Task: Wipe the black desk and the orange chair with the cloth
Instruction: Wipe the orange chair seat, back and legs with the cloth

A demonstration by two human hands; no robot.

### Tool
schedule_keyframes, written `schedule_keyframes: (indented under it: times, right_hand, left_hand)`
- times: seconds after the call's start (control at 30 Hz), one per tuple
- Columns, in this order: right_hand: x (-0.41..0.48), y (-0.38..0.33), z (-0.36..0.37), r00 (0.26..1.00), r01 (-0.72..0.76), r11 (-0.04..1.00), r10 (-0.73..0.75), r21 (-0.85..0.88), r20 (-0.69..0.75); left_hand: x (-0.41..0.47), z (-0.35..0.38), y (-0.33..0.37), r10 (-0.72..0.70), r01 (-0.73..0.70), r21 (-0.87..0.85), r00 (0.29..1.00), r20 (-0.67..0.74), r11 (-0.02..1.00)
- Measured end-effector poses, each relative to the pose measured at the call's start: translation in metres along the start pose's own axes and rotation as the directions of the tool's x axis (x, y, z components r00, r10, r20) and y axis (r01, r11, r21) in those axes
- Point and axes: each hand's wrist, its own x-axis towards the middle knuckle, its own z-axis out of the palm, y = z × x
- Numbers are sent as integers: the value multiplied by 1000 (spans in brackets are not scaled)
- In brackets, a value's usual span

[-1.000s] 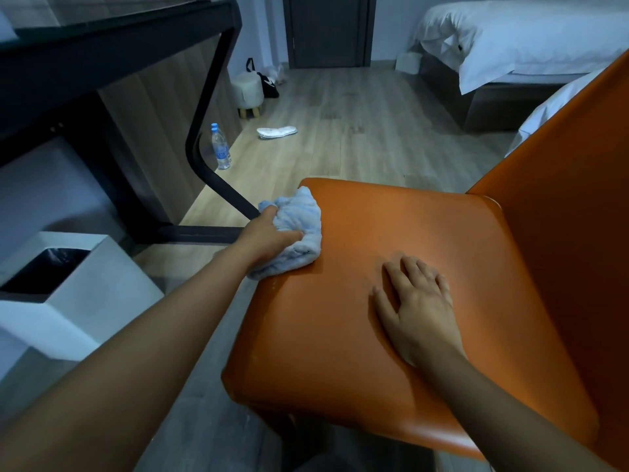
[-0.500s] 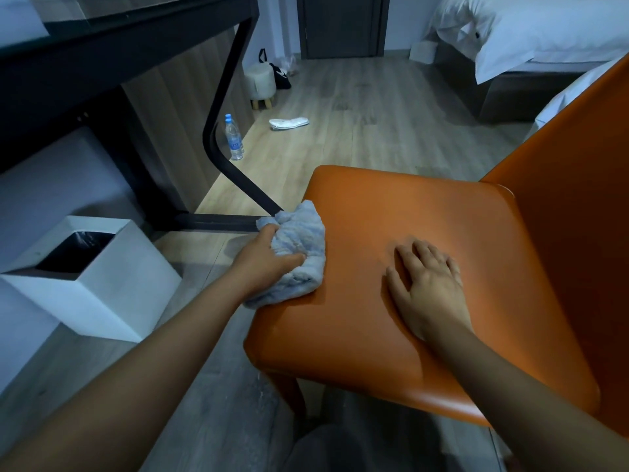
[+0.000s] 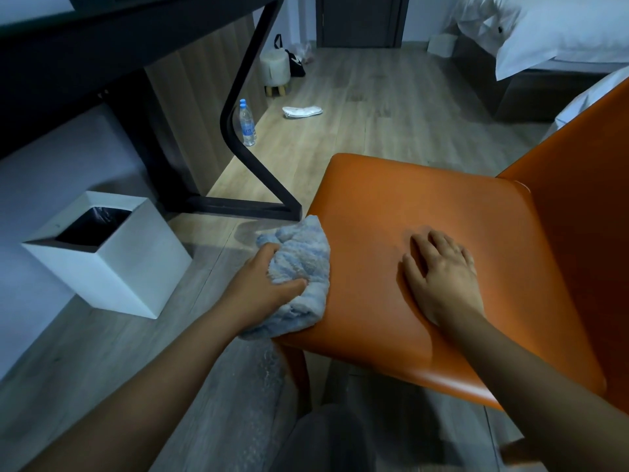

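Observation:
The orange chair [image 3: 401, 206] fills the centre and right, its seat facing me and its backrest rising at the right edge. My left hand [image 3: 262, 284] grips a bunched light-blue cloth [image 3: 303, 267] pressed against the seat's left edge. My right hand [image 3: 442, 270] lies flat on the middle of the seat, fingers spread, holding nothing. The black desk [image 3: 102, 46] spans the upper left, with its bent black leg [image 3: 238, 131] reaching the floor just left of the chair.
A white square bin [image 3: 129, 274] with a black liner stands on the floor at left, under the desk. A water bottle [image 3: 247, 124], a small stool [image 3: 275, 71], a white item [image 3: 302, 111] and a bed [image 3: 558, 39] lie farther back on the wooden floor.
My left hand has drawn the cloth along the seat's left edge toward the near corner. The view has tilted down and left. My right hand stays flat on the seat.

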Motion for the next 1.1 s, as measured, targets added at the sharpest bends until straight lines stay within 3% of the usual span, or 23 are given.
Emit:
schedule_keyframes:
  times: [0.27, 0.53, 0.8, 1.1]
  right_hand:
    - [0, 1, 1, 1000, 9, 1000, -9, -14, -5]
    - [1, 1, 2, 1000, 13, 1000, -14, -26, -21]
    - [0, 1, 1, 1000, 16, 1000, -16, -16, -17]
    - [-1, 0, -1, 1000, 17, 1000, -17, -12, -15]
  left_hand:
    - [-22, 0, -17, 18, -18, -56, 1000, -10, 998]
    - [-42, -9, -50, -13, 10, -220, 1000, -10, 976]
    - [-46, -17, -70, 51, -48, -292, 999, 1, 955]
    - [-65, -29, -36, 188, -229, -144, 950, -251, 963]
